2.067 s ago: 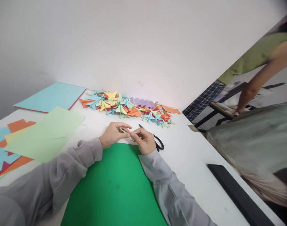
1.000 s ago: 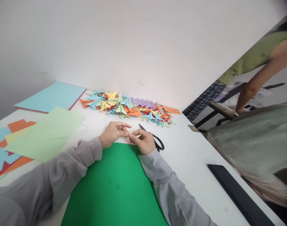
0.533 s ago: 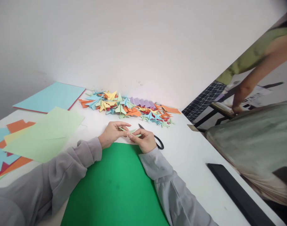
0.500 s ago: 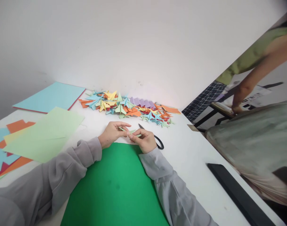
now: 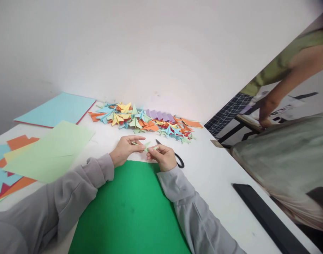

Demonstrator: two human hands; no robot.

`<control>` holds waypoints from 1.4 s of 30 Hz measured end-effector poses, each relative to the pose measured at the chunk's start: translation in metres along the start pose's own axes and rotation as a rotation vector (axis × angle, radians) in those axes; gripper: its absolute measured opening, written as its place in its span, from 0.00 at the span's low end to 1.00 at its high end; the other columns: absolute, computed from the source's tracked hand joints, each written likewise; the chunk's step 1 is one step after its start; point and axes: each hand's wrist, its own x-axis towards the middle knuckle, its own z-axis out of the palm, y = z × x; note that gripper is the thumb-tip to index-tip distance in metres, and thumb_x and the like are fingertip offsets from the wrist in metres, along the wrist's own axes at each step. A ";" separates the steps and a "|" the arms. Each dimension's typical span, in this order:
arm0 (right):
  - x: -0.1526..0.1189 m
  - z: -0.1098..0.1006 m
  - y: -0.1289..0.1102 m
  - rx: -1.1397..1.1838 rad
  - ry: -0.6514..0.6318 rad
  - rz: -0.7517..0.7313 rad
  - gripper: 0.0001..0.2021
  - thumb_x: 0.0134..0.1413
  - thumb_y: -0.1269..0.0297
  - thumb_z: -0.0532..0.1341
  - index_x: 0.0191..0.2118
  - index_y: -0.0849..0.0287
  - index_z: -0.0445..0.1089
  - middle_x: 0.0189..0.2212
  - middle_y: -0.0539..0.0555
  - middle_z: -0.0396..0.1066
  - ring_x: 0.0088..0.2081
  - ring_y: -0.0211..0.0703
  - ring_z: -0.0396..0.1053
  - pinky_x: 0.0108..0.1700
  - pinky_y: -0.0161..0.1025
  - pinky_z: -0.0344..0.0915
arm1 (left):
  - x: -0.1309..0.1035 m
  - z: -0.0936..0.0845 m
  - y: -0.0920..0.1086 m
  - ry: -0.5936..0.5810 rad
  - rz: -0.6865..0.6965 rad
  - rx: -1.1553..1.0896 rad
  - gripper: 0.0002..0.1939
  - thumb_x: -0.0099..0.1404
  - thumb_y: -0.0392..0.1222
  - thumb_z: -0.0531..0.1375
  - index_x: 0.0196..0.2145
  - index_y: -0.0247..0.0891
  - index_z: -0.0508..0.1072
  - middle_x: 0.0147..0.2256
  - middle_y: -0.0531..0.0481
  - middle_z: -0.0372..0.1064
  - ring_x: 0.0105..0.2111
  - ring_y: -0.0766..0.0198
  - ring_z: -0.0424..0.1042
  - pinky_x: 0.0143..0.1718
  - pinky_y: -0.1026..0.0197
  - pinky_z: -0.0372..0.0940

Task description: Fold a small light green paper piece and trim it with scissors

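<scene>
Your left hand point(image 5: 125, 150) and right hand point(image 5: 162, 157) meet just above the far edge of the green sheet point(image 5: 129, 211), and both pinch 1 small folded paper piece point(image 5: 146, 146) between thumb and fingertips. The piece is pale green, thin and creased, with narrow points sticking out to the left and right of your fingers; it is too small to make out its exact fold. It sits off the white table point(image 5: 216, 169), held between the 2 hands. Black scissors point(image 5: 177, 159) lie just right of your right hand. Farther away, a pile of folded paper shapes point(image 5: 142, 121) stretches along the wall.
</scene>
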 end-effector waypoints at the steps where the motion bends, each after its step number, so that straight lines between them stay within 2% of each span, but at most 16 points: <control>1: 0.000 0.000 0.000 0.003 0.010 -0.021 0.10 0.33 0.59 0.66 0.19 0.61 0.69 0.15 0.50 0.70 0.15 0.34 0.65 0.19 0.32 0.63 | 0.000 0.001 0.001 0.001 -0.014 -0.022 0.20 0.41 0.36 0.66 0.36 0.32 0.71 0.22 0.54 0.65 0.22 0.71 0.66 0.30 0.62 0.63; 6: -0.004 0.003 -0.004 -0.055 0.029 -0.072 0.10 0.33 0.59 0.66 0.18 0.60 0.70 0.14 0.50 0.69 0.15 0.35 0.64 0.19 0.33 0.62 | -0.002 0.005 0.001 0.022 -0.009 0.027 0.25 0.38 0.36 0.67 0.38 0.33 0.71 0.26 0.51 0.67 0.26 0.69 0.68 0.33 0.62 0.63; 11: -0.005 0.001 -0.005 -0.041 -0.019 0.054 0.12 0.36 0.55 0.64 0.20 0.61 0.71 0.15 0.52 0.71 0.17 0.37 0.66 0.21 0.34 0.63 | 0.000 0.001 -0.002 0.000 0.023 0.137 0.20 0.39 0.38 0.67 0.34 0.30 0.71 0.21 0.53 0.67 0.20 0.69 0.66 0.27 0.63 0.62; 16: -0.003 0.000 -0.003 -0.041 -0.004 0.125 0.16 0.36 0.52 0.63 0.19 0.62 0.71 0.14 0.53 0.70 0.15 0.38 0.66 0.19 0.34 0.63 | -0.001 -0.001 -0.001 -0.030 0.004 0.179 0.20 0.40 0.39 0.66 0.33 0.30 0.71 0.17 0.54 0.65 0.17 0.70 0.64 0.21 0.65 0.60; 22: 0.001 -0.002 -0.003 -0.006 0.105 0.044 0.21 0.40 0.46 0.58 0.20 0.63 0.70 0.12 0.53 0.67 0.13 0.38 0.65 0.16 0.33 0.60 | 0.001 -0.002 -0.001 0.019 0.016 0.180 0.21 0.39 0.39 0.66 0.34 0.30 0.72 0.18 0.54 0.65 0.16 0.72 0.62 0.19 0.66 0.58; 26: 0.000 -0.004 -0.005 -0.086 0.207 -0.116 0.14 0.41 0.54 0.60 0.22 0.61 0.69 0.16 0.51 0.69 0.15 0.35 0.64 0.18 0.33 0.59 | 0.003 -0.003 -0.003 0.063 0.043 0.141 0.21 0.38 0.39 0.67 0.32 0.30 0.72 0.18 0.53 0.65 0.17 0.72 0.63 0.21 0.66 0.61; 29: -0.002 -0.002 -0.006 -0.152 0.229 -0.206 0.08 0.38 0.61 0.62 0.22 0.60 0.67 0.17 0.49 0.68 0.17 0.35 0.64 0.19 0.33 0.60 | 0.004 -0.003 -0.003 0.098 0.068 0.147 0.20 0.38 0.40 0.67 0.31 0.30 0.72 0.18 0.53 0.66 0.18 0.71 0.63 0.22 0.65 0.61; 34: -0.004 0.001 -0.005 -0.182 0.238 -0.217 0.05 0.35 0.67 0.62 0.23 0.60 0.66 0.13 0.47 0.65 0.16 0.34 0.63 0.18 0.32 0.59 | 0.004 -0.004 -0.003 0.112 0.108 0.211 0.19 0.39 0.40 0.66 0.32 0.31 0.72 0.20 0.52 0.67 0.19 0.71 0.64 0.23 0.65 0.61; 42: -0.004 0.000 -0.007 -0.180 0.208 -0.187 0.03 0.36 0.69 0.60 0.23 0.60 0.65 0.14 0.47 0.66 0.17 0.34 0.63 0.19 0.32 0.59 | 0.003 -0.003 -0.003 0.108 0.112 0.255 0.20 0.39 0.40 0.66 0.32 0.31 0.72 0.21 0.51 0.67 0.19 0.71 0.64 0.24 0.64 0.61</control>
